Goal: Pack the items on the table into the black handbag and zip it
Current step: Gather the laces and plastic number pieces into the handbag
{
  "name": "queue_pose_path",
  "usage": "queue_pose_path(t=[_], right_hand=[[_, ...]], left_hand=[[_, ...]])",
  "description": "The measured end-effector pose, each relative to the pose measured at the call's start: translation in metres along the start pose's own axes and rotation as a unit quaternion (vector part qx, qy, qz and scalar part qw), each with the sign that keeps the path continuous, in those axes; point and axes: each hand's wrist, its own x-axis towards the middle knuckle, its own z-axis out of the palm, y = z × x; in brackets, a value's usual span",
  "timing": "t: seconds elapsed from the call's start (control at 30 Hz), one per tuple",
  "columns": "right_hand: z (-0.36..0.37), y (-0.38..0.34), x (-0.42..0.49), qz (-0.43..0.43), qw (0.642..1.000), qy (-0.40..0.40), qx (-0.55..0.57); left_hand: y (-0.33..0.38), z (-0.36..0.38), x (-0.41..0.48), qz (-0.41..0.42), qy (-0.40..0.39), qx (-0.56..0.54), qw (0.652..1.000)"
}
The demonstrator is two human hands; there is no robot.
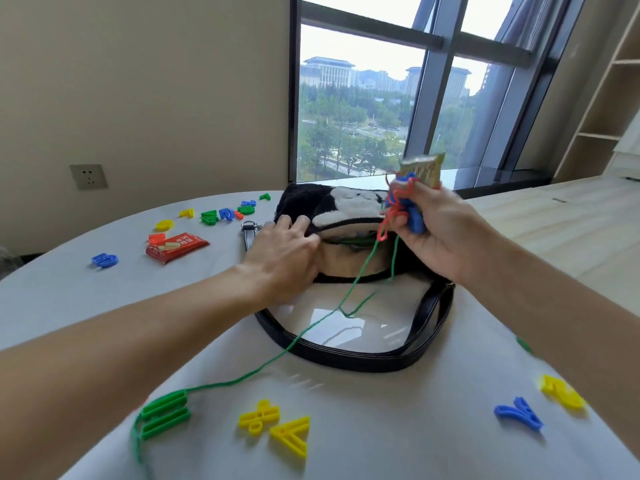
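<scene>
Over the black handbag [332, 216], right hand [436, 233] gripped a snack packet [424, 169] and blue pieces; left hand [284, 251], fingers spread, held its mouth open. Next: drop them in.

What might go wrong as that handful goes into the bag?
1. The green string runs from the bag to a green piece on the table; it may snag or drag that piece.
2. The right hand holds a packet, a blue piece and red string together; something may slip out.
3. The left hand partly covers the opening.
</scene>
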Motion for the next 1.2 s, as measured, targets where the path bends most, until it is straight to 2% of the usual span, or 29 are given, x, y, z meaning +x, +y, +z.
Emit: queue_pose_path(t=[0.1,0.2,0.3,0.37,0.43,0.53,0.6,0.67,0.73,0.77,0.8,0.83,0.93,1.07,1.2], right_hand=[[0.023,-0.017,0.017,-0.071,0.995,-0.055,-0.035],[0.036,-0.024,0.029,-0.197,0.96,-0.119,-0.158],[0.021,-0.002,0.029,-0.277,0.851,-0.179,-0.408],[-0.001,0.023,0.029,-0.273,0.774,-0.22,-0.528],[-0.016,0.044,0.034,-0.266,0.704,-0.229,-0.618],[-0.017,0.055,0.049,-0.255,0.661,-0.194,-0.679],[-0.008,0.055,0.062,-0.263,0.604,-0.175,-0.732],[0.001,0.054,0.073,-0.221,0.506,-0.139,-0.822],[0.009,0.05,0.076,-0.122,0.398,-0.109,-0.902],[0.013,0.048,0.072,-0.089,0.359,-0.109,-0.923],[0.015,0.047,0.068,-0.077,0.336,-0.115,-0.932],[0.017,0.045,0.063,-0.079,0.337,-0.121,-0.93],[0.019,0.037,0.044,-0.106,0.377,-0.144,-0.909],[0.015,0.031,0.022,-0.185,0.356,-0.174,-0.899],[0.002,0.029,0.006,-0.281,0.37,-0.171,-0.868]], left_hand=[[-0.009,-0.002,0.017,-0.028,0.106,-0.07,0.992],[-0.017,-0.013,0.032,-0.046,0.126,-0.186,0.973],[-0.025,-0.026,0.042,-0.027,0.098,-0.294,0.95],[-0.029,-0.032,0.045,-0.01,0.082,-0.335,0.939],[-0.03,-0.034,0.046,0.003,0.072,-0.348,0.935],[-0.025,-0.032,0.045,0.025,0.062,-0.344,0.937],[-0.02,-0.032,0.044,0.031,0.065,-0.329,0.942],[-0.017,-0.031,0.043,0.032,0.074,-0.304,0.949],[-0.015,-0.03,0.043,0.028,0.081,-0.28,0.956],[-0.016,-0.029,0.042,0.027,0.081,-0.271,0.959],[-0.016,-0.028,0.042,0.027,0.08,-0.264,0.961],[-0.017,-0.028,0.042,0.027,0.081,-0.26,0.962],[-0.019,-0.031,0.041,0.029,0.073,-0.254,0.964],[-0.023,-0.037,0.036,0.031,0.01,-0.244,0.969],[-0.038,-0.047,0.007,0.028,0.012,-0.273,0.961]])
